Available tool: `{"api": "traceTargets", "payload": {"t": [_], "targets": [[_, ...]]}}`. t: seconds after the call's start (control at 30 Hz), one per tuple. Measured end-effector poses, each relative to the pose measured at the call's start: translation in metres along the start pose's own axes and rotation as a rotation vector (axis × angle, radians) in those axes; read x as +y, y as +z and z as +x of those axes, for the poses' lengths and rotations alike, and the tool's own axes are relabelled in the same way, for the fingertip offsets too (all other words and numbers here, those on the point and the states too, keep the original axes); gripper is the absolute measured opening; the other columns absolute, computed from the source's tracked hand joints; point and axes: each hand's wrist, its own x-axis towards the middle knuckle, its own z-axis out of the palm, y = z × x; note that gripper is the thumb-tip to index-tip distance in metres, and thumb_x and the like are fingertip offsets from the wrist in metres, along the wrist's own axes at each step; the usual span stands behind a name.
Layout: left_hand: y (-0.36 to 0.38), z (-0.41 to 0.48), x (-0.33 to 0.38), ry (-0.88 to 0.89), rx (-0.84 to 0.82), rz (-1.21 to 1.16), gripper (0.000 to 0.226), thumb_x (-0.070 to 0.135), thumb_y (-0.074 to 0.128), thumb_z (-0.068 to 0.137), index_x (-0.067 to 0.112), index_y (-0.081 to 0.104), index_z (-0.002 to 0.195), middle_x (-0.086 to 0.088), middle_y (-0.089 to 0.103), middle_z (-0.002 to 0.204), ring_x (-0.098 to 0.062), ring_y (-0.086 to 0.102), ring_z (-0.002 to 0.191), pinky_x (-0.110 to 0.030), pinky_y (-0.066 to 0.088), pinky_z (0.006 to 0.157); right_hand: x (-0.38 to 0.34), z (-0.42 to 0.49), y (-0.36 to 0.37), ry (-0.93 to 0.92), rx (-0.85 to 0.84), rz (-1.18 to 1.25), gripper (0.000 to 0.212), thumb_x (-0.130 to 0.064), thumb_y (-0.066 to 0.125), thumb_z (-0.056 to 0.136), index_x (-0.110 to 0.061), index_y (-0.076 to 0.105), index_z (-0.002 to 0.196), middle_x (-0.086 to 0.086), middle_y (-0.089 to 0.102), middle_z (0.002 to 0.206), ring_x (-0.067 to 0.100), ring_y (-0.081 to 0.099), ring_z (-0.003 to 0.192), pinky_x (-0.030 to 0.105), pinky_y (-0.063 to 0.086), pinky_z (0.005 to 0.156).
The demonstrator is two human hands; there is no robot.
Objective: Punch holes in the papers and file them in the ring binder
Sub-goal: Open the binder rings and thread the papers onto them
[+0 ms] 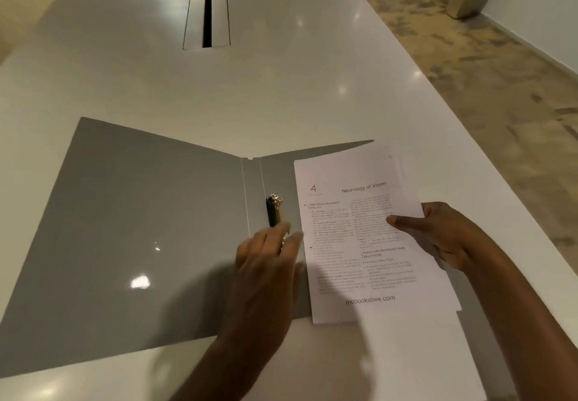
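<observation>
Right hand (444, 234) pinches the papers (359, 238), seemingly light and floppy, by their right edge over the ring binder (140, 228) near the table's (281, 103) right edge, while the blurred left hand (266, 263) sits at the rings (274, 209), grip unclear.

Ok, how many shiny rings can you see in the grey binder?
1. The ring stands at the far end of the binder metal bar, just left of the papers. The left hand covers the bar's near end, so another may be hidden.
</observation>
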Motion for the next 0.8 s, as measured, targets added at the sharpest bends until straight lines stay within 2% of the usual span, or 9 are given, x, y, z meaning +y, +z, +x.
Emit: {"api": "traceTargets", "payload": {"t": [0.07, 0.1, 0.27, 0.43, 0.6, 0.67, 0.7, 0.73, 0.8], "targets": [[0.001, 0.014, -0.001, 0.058, 0.008, -0.002, 0.049, 0.017, 0.090, 0.076, 0.015, 0.074, 0.122, -0.012, 0.071, 0.133, -0.032, 0.069, 0.119, -0.047, 0.053, 0.096, -0.001, 0.001, 0.001, -0.007, 0.007, 0.013, 0.027, -0.016, 0.083, 0.086, -0.004, 0.078, 0.110, 0.013, 0.081, 0.108, 0.037, 0.077, 0.103, 0.059, 0.052, 0.106], [0.002, 0.019, -0.002, 0.068, -0.001, -0.025, 0.049, 0.018, 0.090, 0.076, 0.015, 0.074, 0.122, -0.011, 0.070, 0.135, -0.032, 0.068, 0.121, -0.047, 0.052, 0.097, -0.002, 0.001, 0.001, -0.004, 0.011, 0.009, 0.023, -0.012, 0.080, 0.089, -0.002, 0.078, 0.110, 0.014, 0.081, 0.109, 0.035, 0.078, 0.102, 0.056, 0.053, 0.106], [0.013, 0.030, -0.009, 0.121, -0.095, -0.105, 0.055, 0.024, 0.091, 0.076, 0.014, 0.074, 0.128, -0.011, 0.065, 0.144, -0.033, 0.061, 0.132, -0.058, 0.047, 0.105, -0.006, 0.005, 0.008, -0.010, 0.031, -0.018, 0.018, -0.006, 0.077, 0.091, 0.000, 0.078, 0.107, 0.014, 0.082, 0.105, 0.034, 0.079, 0.097, 0.053, 0.056, 0.102], [0.017, 0.035, -0.011, 0.143, -0.170, -0.070, 0.062, 0.039, 0.088, 0.078, 0.021, 0.069, 0.134, -0.002, 0.062, 0.149, -0.025, 0.053, 0.141, -0.063, 0.034, 0.113, -0.010, 0.005, 0.014, -0.010, 0.043, -0.033, 0.016, -0.006, 0.076, 0.092, -0.001, 0.077, 0.107, 0.013, 0.082, 0.103, 0.032, 0.080, 0.094, 0.053, 0.057, 0.100], [0.018, 0.035, -0.008, 0.124, -0.181, -0.032, 0.064, 0.046, 0.086, 0.078, 0.025, 0.067, 0.137, 0.002, 0.059, 0.152, -0.021, 0.051, 0.142, -0.061, 0.030, 0.117, -0.010, 0.008, 0.010, 0.028, 0.013, -0.054, 0.024, -0.011, 0.078, 0.091, 0.001, 0.077, 0.111, 0.015, 0.081, 0.107, 0.035, 0.079, 0.097, 0.055, 0.058, 0.099], [0.018, 0.035, -0.007, 0.119, -0.174, -0.016, 0.064, 0.047, 0.085, 0.079, 0.026, 0.067, 0.137, 0.003, 0.059, 0.152, -0.021, 0.051, 0.142, -0.059, 0.029, 0.118, -0.013, 0.007, 0.004, 0.021, 0.018, -0.114, 0.036, -0.020, 0.082, 0.088, 0.004, 0.075, 0.114, 0.012, 0.081, 0.104, 0.030, 0.079, 0.087, 0.042, 0.062, 0.085], [0.018, 0.036, -0.006, 0.119, -0.173, -0.007, 0.065, 0.047, 0.085, 0.078, 0.026, 0.067, 0.136, 0.003, 0.059, 0.151, -0.021, 0.052, 0.141, -0.058, 0.029, 0.118, -0.015, 0.007, 0.001, -0.005, 0.059, -0.167, 0.050, -0.028, 0.085, 0.085, 0.006, 0.072, 0.118, 0.010, 0.080, 0.103, 0.028, 0.075, 0.079, 0.034, 0.059, 0.075], [0.018, 0.036, -0.005, 0.117, -0.172, 0.002, 0.065, 0.047, 0.086, 0.078, 0.025, 0.068, 0.136, 0.003, 0.060, 0.151, -0.021, 0.052, 0.141, -0.058, 0.029, 0.117, -0.018, 0.006, 0.000, -0.048, 0.137, -0.247, 0.062, -0.036, 0.088, 0.081, 0.005, 0.069, 0.124, 0.009, 0.077, 0.105, 0.026, 0.070, 0.078, 0.031, 0.054, 0.071], [0.018, 0.036, -0.005, 0.109, -0.171, 0.006, 0.066, 0.046, 0.088, 0.076, 0.025, 0.069, 0.135, 0.002, 0.062, 0.149, -0.021, 0.054, 0.139, -0.058, 0.031, 0.116, -0.025, 0.003, 0.006, -0.209, 0.418, -0.416, 0.064, -0.038, 0.086, 0.083, -0.005, 0.066, 0.134, 0.011, 0.073, 0.121, 0.025, 0.069, 0.099, 0.037, 0.054, 0.086]]}}
